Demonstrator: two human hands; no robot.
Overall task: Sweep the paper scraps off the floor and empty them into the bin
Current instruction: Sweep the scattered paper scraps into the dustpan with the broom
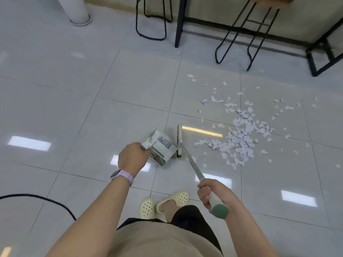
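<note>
White paper scraps (241, 134) lie scattered on the pale tiled floor at the right, thickest in a pile near the middle right. My left hand (132, 157) grips the handle of a grey-green dustpan (161, 147) that rests on the floor just left of the broom head. My right hand (211, 194) holds the broom (189, 162) by its white handle with a green end cap. The broom head (179, 140) stands on the floor between the dustpan and the scraps, a short gap from the pile. No bin is in view.
Black metal stool legs (239, 34) and table legs (179, 23) stand at the back, with a frame (323, 58) at the far right. A white pillar base (79, 15) is back left. A black cable (46, 199) curves over the floor at lower left. My feet (163, 203) are below.
</note>
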